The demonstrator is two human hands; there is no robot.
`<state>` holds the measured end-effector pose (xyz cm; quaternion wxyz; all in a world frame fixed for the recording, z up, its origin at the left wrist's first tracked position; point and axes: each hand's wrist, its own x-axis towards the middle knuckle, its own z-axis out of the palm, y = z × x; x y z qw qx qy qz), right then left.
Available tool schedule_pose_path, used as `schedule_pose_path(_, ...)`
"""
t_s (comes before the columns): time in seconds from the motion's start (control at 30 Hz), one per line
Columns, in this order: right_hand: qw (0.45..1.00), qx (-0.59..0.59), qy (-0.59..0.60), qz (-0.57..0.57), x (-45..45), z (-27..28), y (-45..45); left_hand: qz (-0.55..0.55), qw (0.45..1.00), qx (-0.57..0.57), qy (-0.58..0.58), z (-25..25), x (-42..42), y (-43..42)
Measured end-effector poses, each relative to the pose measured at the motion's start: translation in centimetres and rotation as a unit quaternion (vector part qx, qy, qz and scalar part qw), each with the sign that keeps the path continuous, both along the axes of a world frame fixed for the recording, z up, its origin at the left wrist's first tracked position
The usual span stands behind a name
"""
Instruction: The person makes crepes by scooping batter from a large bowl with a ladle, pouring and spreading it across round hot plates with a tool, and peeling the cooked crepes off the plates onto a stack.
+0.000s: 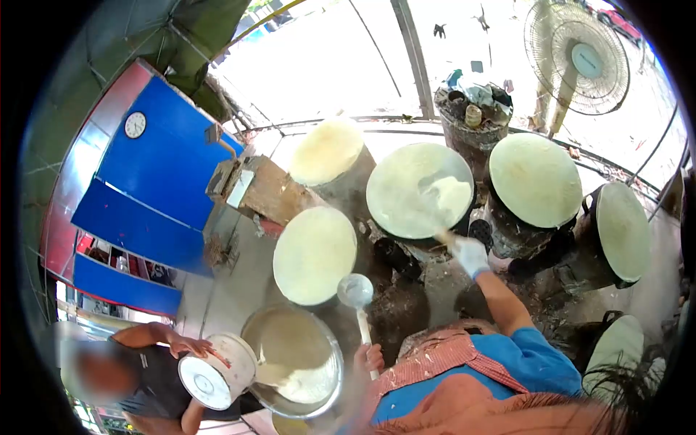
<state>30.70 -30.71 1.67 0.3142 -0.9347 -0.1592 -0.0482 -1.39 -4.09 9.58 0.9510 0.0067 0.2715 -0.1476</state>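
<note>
A worker in a blue shirt and red checked apron (428,362) works a pale mixture (402,181) in the central round pan (473,192), the right hand (469,255), in a white glove, closed around the light handle of a tool (444,235) that reaches over the near rim; the tool's far end is blurred against the mixture. The left hand (368,359) is curled shut around the handle of a ladle (355,291), its round metal head raised near the edge of the lower-left vessel (315,255). Lettering on the hub of a large fan (577,58) at upper right is too small to read, as are the markings on a white bucket (217,371). A round clock (135,125) hangs on a blue wall panel (159,152). The central pan stands between the upper-left vessel (326,151) and the right-hand vessel (535,180), with narrow gaps at its sides; a further vessel (623,232) stands at far right, its pale top steeply angled in the curved view. Below the central pan, a stretch of dark, stained floor (442,293) opens between the two hands. At lower left, a co-worker (145,362) in a dark top grips the bucket, tilted over a wide metal bowl (335,362) where pale liquid lies, near the ladle. A stained drum (475,138) behind the pans carries a small jar (473,116) and crumpled plastic (478,90).
</note>
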Motion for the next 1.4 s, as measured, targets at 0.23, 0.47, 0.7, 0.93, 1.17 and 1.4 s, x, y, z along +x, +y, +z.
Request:
schedule_pose_path(0.23,0.986,0.034,0.046,-0.155,5.6,0.5,-6.6,-0.057,0.998,0.037,0.013,-0.8,2.2,-0.6)
schedule_pose_path(0.47,0.996,0.046,0.053,-0.053,-2.0,-3.0,-8.2,-0.047,0.95,0.235,0.2,-3.7,5.3,-2.7)
schedule_pose_path(0.7,0.983,0.058,0.132,-0.11,24.0,1.8,-2.9,0.007,0.995,-0.036,0.088,-2.6,4.3,-4.8)
schedule_pose_path(0.93,0.957,0.233,0.175,0.008,11.7,-2.9,0.8,0.014,1.0,0.004,0.024,-5.6,3.2,-1.5)
schedule_pose_path(1.17,0.773,0.58,0.241,-0.093,6.9,-0.6,-3.4,0.02,0.999,-0.033,0.008,-2.2,2.0,1.0)
schedule_pose_path(1.4,0.947,0.254,0.186,-0.068,5.6,0.4,-4.2,0.047,0.991,-0.121,0.026,-2.9,3.8,2.2)
